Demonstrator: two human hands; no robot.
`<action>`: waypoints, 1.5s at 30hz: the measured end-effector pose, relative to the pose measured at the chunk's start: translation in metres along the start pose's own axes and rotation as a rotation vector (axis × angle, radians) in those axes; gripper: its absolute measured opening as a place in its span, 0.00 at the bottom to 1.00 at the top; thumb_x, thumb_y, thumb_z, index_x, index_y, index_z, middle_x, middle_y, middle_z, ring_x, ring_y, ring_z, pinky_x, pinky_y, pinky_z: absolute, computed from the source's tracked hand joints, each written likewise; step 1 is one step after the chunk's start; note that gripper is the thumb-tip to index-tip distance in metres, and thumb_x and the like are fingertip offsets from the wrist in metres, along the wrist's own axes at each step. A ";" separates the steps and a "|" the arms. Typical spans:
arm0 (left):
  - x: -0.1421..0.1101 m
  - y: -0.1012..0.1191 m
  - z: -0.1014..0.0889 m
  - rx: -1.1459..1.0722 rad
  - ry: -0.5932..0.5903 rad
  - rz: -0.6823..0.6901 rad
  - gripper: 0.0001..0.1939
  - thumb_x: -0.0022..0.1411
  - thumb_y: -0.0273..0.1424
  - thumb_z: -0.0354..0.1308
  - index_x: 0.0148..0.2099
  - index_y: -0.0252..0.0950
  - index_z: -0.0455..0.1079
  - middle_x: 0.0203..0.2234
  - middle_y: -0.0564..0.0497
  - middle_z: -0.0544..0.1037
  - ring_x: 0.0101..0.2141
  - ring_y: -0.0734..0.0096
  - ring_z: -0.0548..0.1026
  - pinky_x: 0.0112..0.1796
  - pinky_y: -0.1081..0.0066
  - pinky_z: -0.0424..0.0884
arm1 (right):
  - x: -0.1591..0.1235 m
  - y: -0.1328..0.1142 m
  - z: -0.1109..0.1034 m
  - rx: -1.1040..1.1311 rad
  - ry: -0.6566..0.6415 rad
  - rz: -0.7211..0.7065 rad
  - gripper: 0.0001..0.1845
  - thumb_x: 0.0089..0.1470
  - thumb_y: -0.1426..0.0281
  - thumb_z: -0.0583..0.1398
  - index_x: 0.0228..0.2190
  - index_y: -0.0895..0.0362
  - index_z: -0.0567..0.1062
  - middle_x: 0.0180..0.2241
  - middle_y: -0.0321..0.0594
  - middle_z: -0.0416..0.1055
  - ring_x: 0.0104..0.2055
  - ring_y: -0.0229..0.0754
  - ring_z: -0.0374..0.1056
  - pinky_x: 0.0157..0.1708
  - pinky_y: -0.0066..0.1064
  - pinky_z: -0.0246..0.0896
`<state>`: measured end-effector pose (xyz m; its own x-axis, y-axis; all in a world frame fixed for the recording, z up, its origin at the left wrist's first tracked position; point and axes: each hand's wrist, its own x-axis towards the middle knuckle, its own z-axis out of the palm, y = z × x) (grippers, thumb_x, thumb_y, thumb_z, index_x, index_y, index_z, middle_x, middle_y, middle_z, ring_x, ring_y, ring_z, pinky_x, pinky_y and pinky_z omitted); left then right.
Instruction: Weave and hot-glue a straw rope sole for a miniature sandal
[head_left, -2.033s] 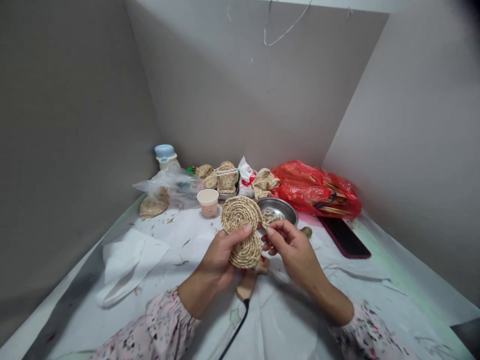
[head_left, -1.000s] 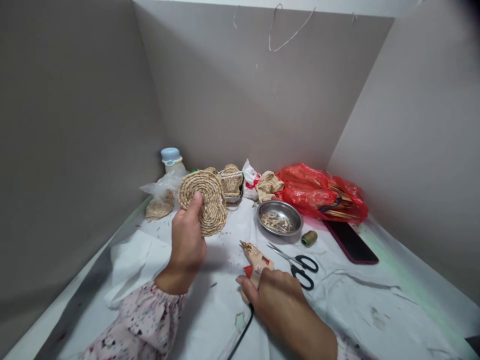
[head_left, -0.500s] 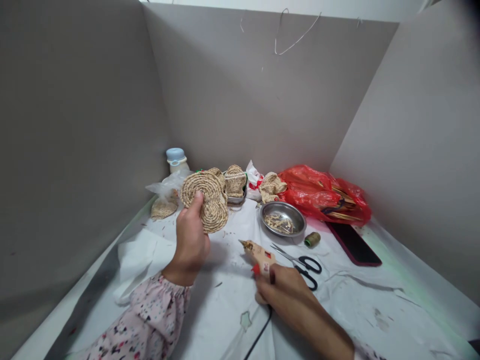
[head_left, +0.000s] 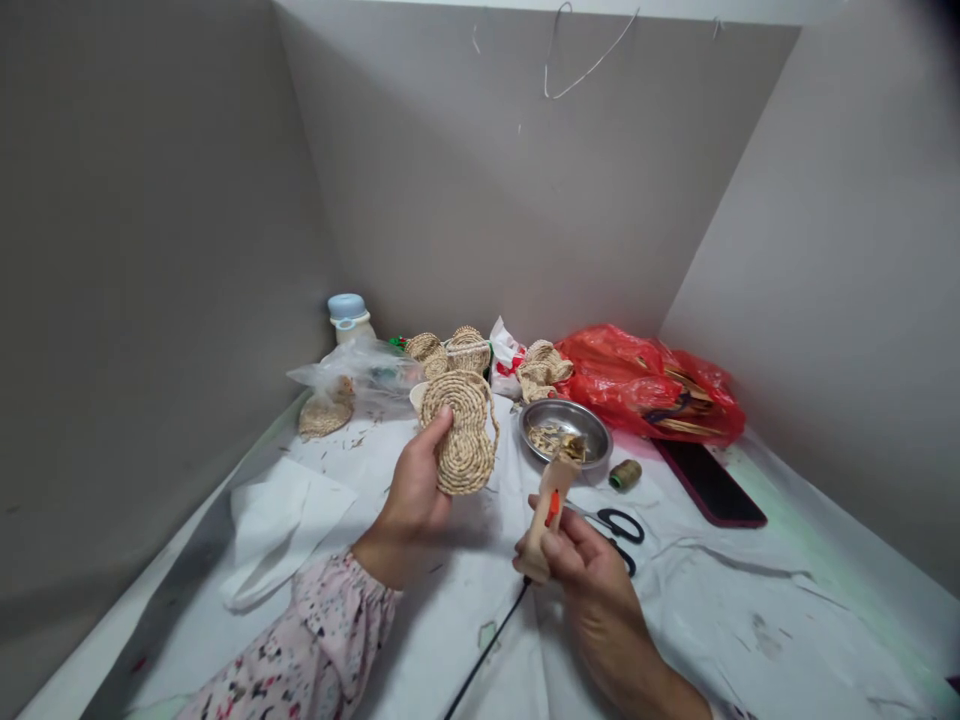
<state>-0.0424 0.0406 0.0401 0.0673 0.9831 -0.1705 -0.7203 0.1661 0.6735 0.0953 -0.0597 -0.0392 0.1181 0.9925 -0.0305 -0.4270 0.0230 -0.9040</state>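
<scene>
My left hand (head_left: 409, 495) grips a coiled straw sole (head_left: 463, 450), shaped like a figure eight, with its thumb pressed on the face of the coil. My right hand (head_left: 589, 570) is closed around the tan body of a hot glue gun (head_left: 546, 510), held nearly upright with its nozzle end at the top. An orange trigger shows between my fingers, and a black cord (head_left: 487, 645) runs down from the gun. The two hands are apart, and the gun does not touch the sole.
A steel bowl (head_left: 564, 430) of straw scraps sits behind the glue gun. Black-handled scissors (head_left: 619, 527), a green thread spool (head_left: 625, 475), a dark phone (head_left: 709, 483) and a red plastic bag (head_left: 645, 385) lie to the right. Woven straw pieces (head_left: 466, 350) and white tissue (head_left: 281, 530) lie on the white sheet.
My right hand has raised the glue gun from a low, nearly level position to nearly upright. My left hand has moved the sole to the right and turned it upright.
</scene>
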 end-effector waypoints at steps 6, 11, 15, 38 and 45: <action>-0.001 -0.008 -0.001 0.027 0.020 -0.076 0.12 0.64 0.26 0.54 0.47 0.28 0.74 0.29 0.44 0.84 0.26 0.65 0.81 0.32 0.68 0.80 | -0.004 -0.002 0.000 0.069 -0.041 -0.029 0.18 0.50 0.59 0.67 0.40 0.56 0.77 0.34 0.39 0.77 0.36 0.42 0.72 0.40 0.32 0.66; -0.001 -0.012 -0.002 0.030 -0.004 -0.078 0.12 0.63 0.26 0.55 0.47 0.28 0.74 0.32 0.44 0.84 0.28 0.66 0.81 0.31 0.70 0.79 | -0.003 -0.006 0.002 -0.003 -0.082 -0.117 0.12 0.56 0.59 0.63 0.36 0.56 0.77 0.35 0.40 0.77 0.37 0.43 0.72 0.41 0.33 0.66; 0.000 -0.014 -0.003 0.015 0.012 -0.088 0.12 0.64 0.27 0.55 0.47 0.30 0.74 0.30 0.46 0.83 0.25 0.68 0.80 0.28 0.72 0.77 | -0.004 -0.001 -0.001 -0.033 -0.052 -0.114 0.14 0.56 0.58 0.62 0.34 0.56 0.77 0.31 0.40 0.76 0.36 0.43 0.72 0.41 0.34 0.66; -0.007 -0.023 -0.007 0.061 -0.051 -0.205 0.11 0.64 0.29 0.55 0.44 0.29 0.75 0.28 0.45 0.83 0.24 0.66 0.80 0.27 0.71 0.77 | -0.006 0.007 -0.003 -0.203 0.129 -0.144 0.18 0.51 0.59 0.66 0.40 0.57 0.76 0.35 0.42 0.76 0.28 0.40 0.69 0.29 0.33 0.70; -0.009 -0.022 -0.006 0.050 -0.063 -0.228 0.10 0.65 0.29 0.54 0.39 0.29 0.75 0.26 0.45 0.83 0.22 0.69 0.78 0.25 0.73 0.75 | -0.003 0.008 -0.003 -0.163 0.148 -0.124 0.18 0.48 0.59 0.67 0.39 0.56 0.76 0.34 0.40 0.76 0.28 0.39 0.69 0.26 0.31 0.69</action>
<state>-0.0310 0.0278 0.0221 0.2682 0.9224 -0.2781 -0.6468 0.3863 0.6576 0.0944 -0.0628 -0.0482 0.2958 0.9546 0.0341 -0.2517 0.1123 -0.9613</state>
